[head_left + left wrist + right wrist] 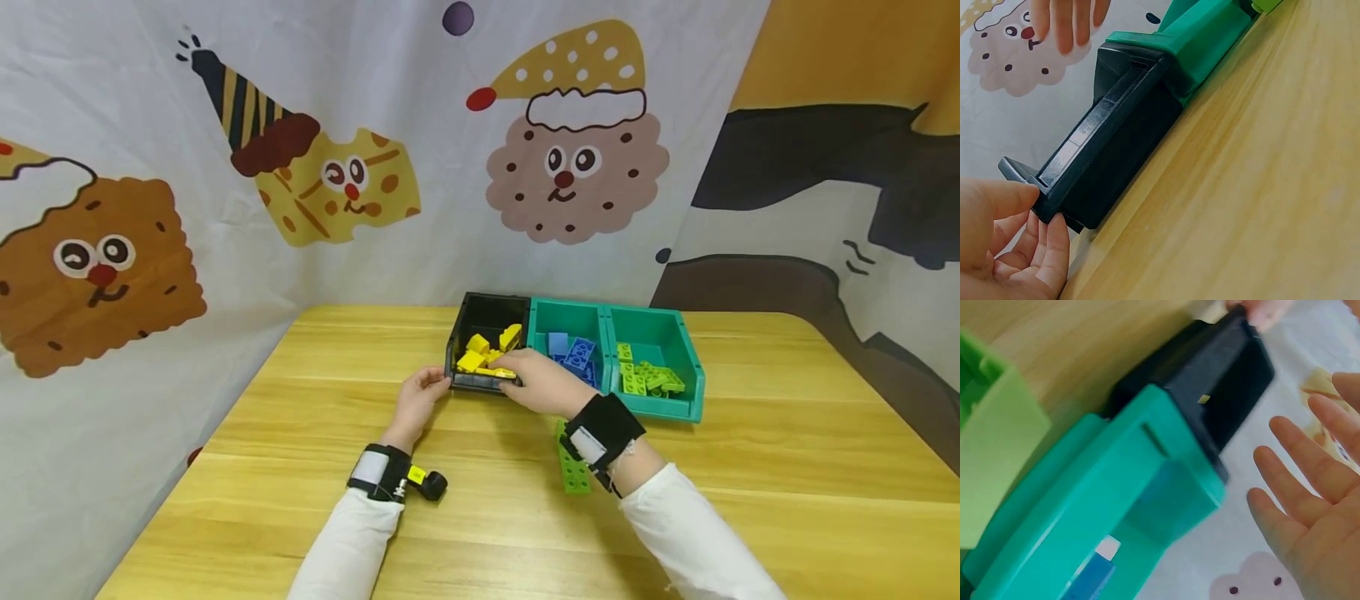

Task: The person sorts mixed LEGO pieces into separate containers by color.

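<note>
At its front left corner, my left hand [418, 404] pinches the black bin [491, 307], thumb on top and fingers below in the left wrist view. Yellow toy bricks [472, 362] lie inside that bin. Over its front right part hovers my right hand [546, 383]. Its fingers are spread and fairly straight in the right wrist view, with nothing held. Beneath the right wrist, a long green toy brick [574, 475] lies on the table, partly hidden by the wrist strap.
Joined to the black bin's right are a teal bin [566, 312] with blue bricks [579, 354] and another teal bin [693, 367] with lime-green bricks [652, 379]. All stand on a wooden table [315, 517] before a printed cloth [450, 267].
</note>
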Demonstrator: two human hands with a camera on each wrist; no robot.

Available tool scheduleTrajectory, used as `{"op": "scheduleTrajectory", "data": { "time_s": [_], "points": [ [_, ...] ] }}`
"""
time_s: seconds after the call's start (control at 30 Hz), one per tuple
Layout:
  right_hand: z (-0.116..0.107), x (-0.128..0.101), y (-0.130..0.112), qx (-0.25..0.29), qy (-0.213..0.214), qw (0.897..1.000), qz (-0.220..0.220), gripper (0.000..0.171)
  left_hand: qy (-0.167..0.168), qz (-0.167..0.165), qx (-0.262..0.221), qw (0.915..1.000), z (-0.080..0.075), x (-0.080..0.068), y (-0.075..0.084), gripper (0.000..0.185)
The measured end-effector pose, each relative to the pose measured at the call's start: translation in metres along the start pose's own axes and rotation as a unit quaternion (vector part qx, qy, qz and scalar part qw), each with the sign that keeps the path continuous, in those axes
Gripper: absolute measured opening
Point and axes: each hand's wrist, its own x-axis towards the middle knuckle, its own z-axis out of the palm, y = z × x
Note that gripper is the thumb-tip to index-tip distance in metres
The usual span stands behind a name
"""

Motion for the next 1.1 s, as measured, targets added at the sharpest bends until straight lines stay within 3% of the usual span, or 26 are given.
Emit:
{"op": "scheduleTrajectory", "data": {
  "time_s": [0.4, 0.63, 1.1],
  "points": [
    [0.002, -0.044, 0.0, 0.06, 0.028, 0.998, -0.025, 0.03, -0.003, -0.014, -0.001, 0.9999, 0.0, 0.0, -0.003, 0.025],
    [0.002, -0.071, -0.003, 0.094, 0.039, 0.993, -0.066, 0.03, 0.004, -0.008, -0.004, 1.0, 0.001, -0.001, 0.002, 0.022],
    [0.007, -0.1, 0.017, 0.097, 0.055, 0.993, -0.043, 0.027, -0.009, -0.012, -0.006, 0.9999, 0.0, 0.0, 0.0, 0.025]
  ]
}}
